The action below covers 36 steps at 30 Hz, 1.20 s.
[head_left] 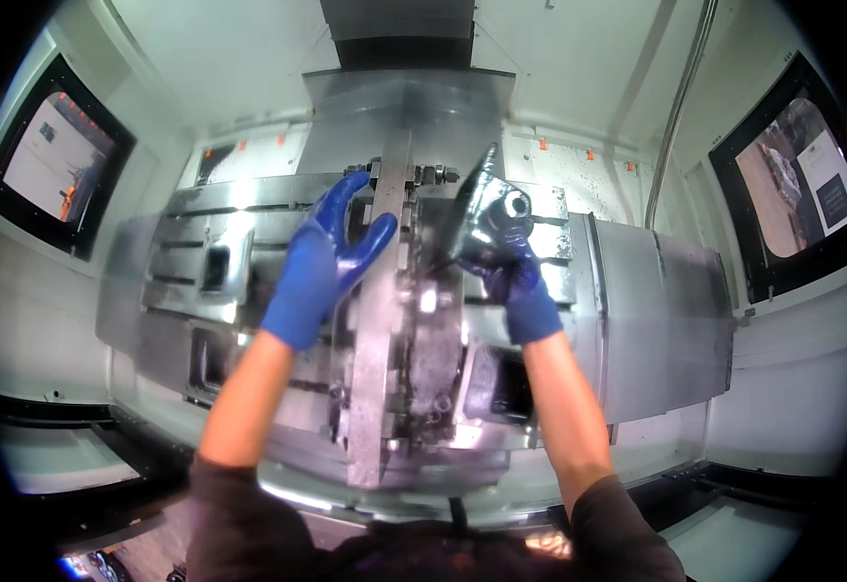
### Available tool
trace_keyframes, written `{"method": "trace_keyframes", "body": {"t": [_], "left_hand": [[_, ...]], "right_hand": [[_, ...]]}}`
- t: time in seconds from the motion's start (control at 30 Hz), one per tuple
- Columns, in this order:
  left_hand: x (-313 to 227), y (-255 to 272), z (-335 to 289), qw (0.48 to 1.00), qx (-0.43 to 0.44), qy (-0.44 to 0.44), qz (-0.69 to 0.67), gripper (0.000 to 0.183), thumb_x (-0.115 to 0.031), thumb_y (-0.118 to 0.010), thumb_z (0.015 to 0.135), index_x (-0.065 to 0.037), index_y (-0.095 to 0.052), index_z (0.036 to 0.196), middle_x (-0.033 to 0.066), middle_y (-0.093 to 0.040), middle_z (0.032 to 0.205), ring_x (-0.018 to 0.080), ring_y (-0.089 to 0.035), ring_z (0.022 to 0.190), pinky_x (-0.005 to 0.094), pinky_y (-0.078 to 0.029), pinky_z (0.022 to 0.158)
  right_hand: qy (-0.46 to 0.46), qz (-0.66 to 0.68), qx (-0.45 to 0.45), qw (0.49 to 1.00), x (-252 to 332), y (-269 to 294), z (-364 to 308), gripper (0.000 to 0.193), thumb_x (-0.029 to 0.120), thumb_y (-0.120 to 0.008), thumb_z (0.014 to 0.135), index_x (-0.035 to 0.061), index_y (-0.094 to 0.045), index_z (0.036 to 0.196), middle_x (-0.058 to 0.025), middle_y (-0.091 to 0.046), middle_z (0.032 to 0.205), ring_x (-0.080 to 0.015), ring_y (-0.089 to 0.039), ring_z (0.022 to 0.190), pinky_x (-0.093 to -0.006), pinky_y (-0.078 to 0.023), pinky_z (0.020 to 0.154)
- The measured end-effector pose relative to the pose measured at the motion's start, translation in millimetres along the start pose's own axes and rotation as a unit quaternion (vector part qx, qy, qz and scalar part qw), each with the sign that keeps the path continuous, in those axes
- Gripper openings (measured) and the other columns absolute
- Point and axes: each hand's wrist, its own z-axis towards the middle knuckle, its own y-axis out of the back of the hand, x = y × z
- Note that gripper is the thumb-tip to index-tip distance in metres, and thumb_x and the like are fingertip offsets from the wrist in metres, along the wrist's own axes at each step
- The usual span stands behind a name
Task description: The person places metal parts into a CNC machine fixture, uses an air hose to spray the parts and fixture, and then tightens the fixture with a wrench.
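My left hand (331, 247), in a blue glove, has its thumb and fingers spread beside the upright grey metal bar (375, 335) of the fixture, with nothing in its grasp. My right hand (513, 274), also in a blue glove, grips a shiny, wet-looking angular metal part (487, 209) with a round bored boss. This part is held above the table, just right of the bar, its pointed end upward. My palm and part of my fingers are hidden behind it. A bolt with nuts (433, 175) sits near the bar's far end.
On the slotted machine table (278, 225) lie metal pieces with square openings, one at left (234, 281) and one at near right (482, 388). Sheet-metal covers (671, 320) flank the table. White enclosure walls with windows (60, 160) stand either side; a pipe (681, 107) runs down at right.
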Motion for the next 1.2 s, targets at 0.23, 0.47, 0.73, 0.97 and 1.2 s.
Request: {"method": "trace_keyframes", "body": {"t": [0.23, 0.47, 0.73, 0.97, 1.2], "left_hand": [[5, -51, -10, 0.999, -0.014, 0.051, -0.01, 0.06, -0.027, -0.066, 0.087, -0.007, -0.041, 0.138, 0.0213, -0.047, 0.135, 0.0348, -0.048, 0.124, 0.0389, -0.04, 0.103], [49, -63, -14, 0.953, -0.079, -0.181, 0.23, 0.068, -0.033, -0.068, 0.081, -0.012, -0.04, 0.139, 0.0235, -0.041, 0.14, 0.0367, -0.043, 0.128, 0.041, -0.038, 0.106], [24, -57, 0, 0.982, 0.071, 0.154, 0.083, 0.092, -0.049, -0.074, 0.074, -0.007, -0.031, 0.144, 0.0245, -0.038, 0.142, 0.037, -0.038, 0.132, 0.0417, -0.037, 0.107], [24, -57, -2, 0.975, 0.095, 0.165, 0.115, 0.093, -0.051, -0.07, 0.075, -0.007, -0.028, 0.145, 0.0243, -0.036, 0.144, 0.0366, -0.038, 0.133, 0.0414, -0.039, 0.106], [21, -57, -2, 0.974, 0.084, 0.174, 0.116, 0.095, -0.054, -0.068, 0.076, -0.006, -0.026, 0.146, 0.0245, -0.034, 0.146, 0.0366, -0.037, 0.134, 0.0413, -0.038, 0.106]], "right_hand": [[0.006, -0.058, 0.021, 0.998, -18, -27, -2, 0.053, 0.016, -0.058, 0.082, 0.0069, -0.043, 0.132, -0.0164, -0.055, 0.124, -0.0287, -0.064, 0.098, -0.0421, -0.057, 0.086], [-0.078, -0.159, 0.007, 0.984, -31, -18, 13, 0.062, 0.026, -0.056, 0.086, 0.0202, -0.034, 0.144, -0.0103, -0.055, 0.125, -0.0267, -0.062, 0.103, -0.0444, -0.055, 0.083], [-0.099, -0.18, -0.036, 0.978, -32, -13, 19, 0.045, 0.038, -0.049, 0.091, 0.009, -0.052, 0.126, -0.0153, -0.065, 0.102, -0.0269, -0.063, 0.092, -0.0389, -0.052, 0.081], [-0.077, -0.223, -0.03, 0.971, -41, 17, 31, 0.055, 0.039, -0.056, 0.091, 0.0124, -0.039, 0.137, -0.0129, -0.057, 0.118, -0.0365, -0.063, 0.099, -0.0478, -0.052, 0.085], [-0.067, -0.198, 0.026, 0.978, -40, 25, 41, 0.055, 0.04, -0.061, 0.09, 0.0124, -0.042, 0.134, -0.0124, -0.057, 0.113, -0.0356, -0.063, 0.096, -0.0466, -0.054, 0.083]]}}
